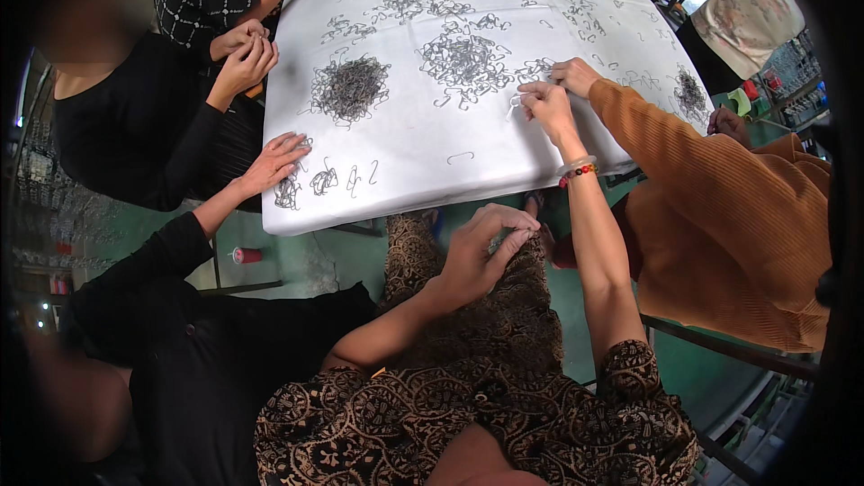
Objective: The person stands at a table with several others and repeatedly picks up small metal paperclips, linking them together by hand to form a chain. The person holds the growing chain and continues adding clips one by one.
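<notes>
My left hand (486, 247) is raised over my lap, just off the table's near edge. Its thumb and fingers are pressed together; whatever sits between them is too small to make out. My right hand (546, 111), with bracelets at the wrist, reaches over the white-covered table (396, 162). Its fingers are bent in a pinch, and a thin hook-like shape seems to show at the tips. Just beyond lies a loose heap of bent metal hooks (463, 63). A single hook (460, 157) rests nearer to me on the cloth.
A dense dark heap of hooks (351, 90) lies to the left, with small groups of hooks (324, 181) at the near left corner. A co-worker's hand (576, 76) in an orange sleeve works close beside my right hand. Another person's hand (277, 165) rests at the left edge. A red cup (247, 256) stands below.
</notes>
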The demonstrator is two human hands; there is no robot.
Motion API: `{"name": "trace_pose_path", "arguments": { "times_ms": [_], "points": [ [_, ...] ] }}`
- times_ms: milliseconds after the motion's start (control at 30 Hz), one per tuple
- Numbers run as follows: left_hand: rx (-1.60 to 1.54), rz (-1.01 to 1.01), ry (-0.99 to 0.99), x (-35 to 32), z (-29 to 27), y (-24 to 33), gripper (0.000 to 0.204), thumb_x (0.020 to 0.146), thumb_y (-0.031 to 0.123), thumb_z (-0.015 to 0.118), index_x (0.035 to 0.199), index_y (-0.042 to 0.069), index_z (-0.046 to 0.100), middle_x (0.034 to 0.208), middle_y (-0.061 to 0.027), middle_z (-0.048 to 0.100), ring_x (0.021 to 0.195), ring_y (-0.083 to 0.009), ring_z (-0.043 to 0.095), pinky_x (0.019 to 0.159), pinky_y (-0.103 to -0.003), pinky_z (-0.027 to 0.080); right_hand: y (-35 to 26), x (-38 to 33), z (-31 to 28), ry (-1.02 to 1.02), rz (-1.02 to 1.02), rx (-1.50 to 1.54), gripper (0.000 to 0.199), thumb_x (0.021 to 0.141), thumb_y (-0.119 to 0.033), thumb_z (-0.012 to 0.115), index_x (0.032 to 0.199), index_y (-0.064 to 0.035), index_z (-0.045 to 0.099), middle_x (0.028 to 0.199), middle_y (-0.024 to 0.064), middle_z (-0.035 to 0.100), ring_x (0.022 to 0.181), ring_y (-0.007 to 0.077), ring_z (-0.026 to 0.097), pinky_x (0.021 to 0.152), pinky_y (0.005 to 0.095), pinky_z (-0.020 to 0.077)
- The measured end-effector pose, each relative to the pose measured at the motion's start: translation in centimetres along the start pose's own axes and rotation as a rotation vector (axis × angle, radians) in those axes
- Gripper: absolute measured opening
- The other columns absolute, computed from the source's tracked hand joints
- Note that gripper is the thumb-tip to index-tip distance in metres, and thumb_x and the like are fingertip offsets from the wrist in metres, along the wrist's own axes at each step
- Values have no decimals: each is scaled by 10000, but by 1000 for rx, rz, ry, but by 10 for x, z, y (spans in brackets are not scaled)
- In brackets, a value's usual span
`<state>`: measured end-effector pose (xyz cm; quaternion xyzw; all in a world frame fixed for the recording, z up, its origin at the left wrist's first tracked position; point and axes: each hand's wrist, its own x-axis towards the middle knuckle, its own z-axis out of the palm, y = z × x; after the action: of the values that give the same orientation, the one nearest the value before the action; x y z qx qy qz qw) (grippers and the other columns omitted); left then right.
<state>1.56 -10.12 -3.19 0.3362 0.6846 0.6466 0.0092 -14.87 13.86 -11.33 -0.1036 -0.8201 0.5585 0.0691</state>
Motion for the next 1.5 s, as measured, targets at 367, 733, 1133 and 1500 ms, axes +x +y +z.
{"name": "trace_pose_path", "arguments": {
  "times_ms": [367, 733, 1133, 1500],
  "points": [
    [27, 63, -46, -1, 7, -4, 124, 885, 11, 633, 1006, 34, 622, 988, -99, 682, 935, -224, 655, 825, -326, 515, 45, -7, 3, 33, 379, 916, 272, 846, -13, 695, 1110, 14, 637, 909, 73, 679, 716, 142, 620, 588, 229, 490],
    [-48, -31, -13, -5, 10, -12, 111, 900, 149, 638, 957, 54, 643, 917, -84, 664, 894, -265, 614, 818, -379, 463, -116, -166, -59, -138, -88, 351, 197, 822, 37, 657, 1012, 67, 615, 851, 84, 641, 701, 136, 606, 684, 258, 510],
    [-57, 16, -16, 13, 2, -5, 168, 895, 191, 647, 958, 35, 649, 913, -111, 658, 903, -291, 621, 817, -396, 471, -165, -214, -44, 4, -415, -97, 79, 767, 116, 686, 834, 74, 680, 803, 128, 682, 635, 124, 590, 584, 226, 478],
    [481, -42, 198, 35, -117, -79, 258, 861, 85, 672, 1120, 74, 668, 1124, -85, 669, 910, -208, 647, 806, -308, 526, -164, -198, -33, -17, -423, -67, 134, 776, 145, 644, 890, 89, 689, 830, 148, 681, 639, 141, 604, 593, 233, 492]
  ]
}}
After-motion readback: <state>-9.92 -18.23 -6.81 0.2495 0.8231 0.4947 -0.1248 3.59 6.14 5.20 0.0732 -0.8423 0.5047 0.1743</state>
